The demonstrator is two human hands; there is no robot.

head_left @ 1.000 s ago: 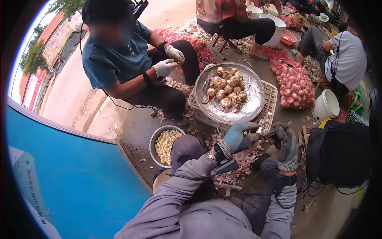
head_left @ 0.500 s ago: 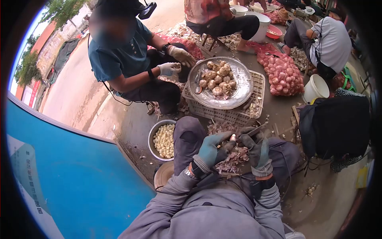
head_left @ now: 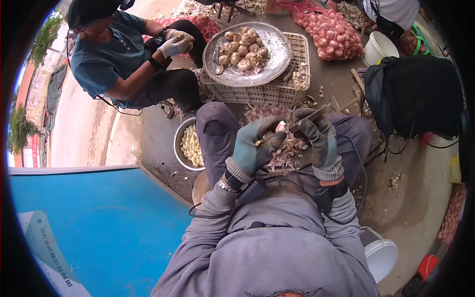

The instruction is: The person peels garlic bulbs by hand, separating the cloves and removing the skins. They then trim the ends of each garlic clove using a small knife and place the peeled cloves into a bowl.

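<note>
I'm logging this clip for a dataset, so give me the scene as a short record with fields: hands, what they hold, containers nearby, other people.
Left hand: teal-gloved left hand pinches a small white garlic clove
Right hand: grey-gloved right hand grips a dark slim blade tool, tip at the clove
Between knees: heap of purplish garlic skins
Beside left knee: round metal bowl of peeled cloves
Ahead: round metal tray of whole bulbs on a pale plastic crate
Others: co-worker in white gloves, seated opposite
</note>
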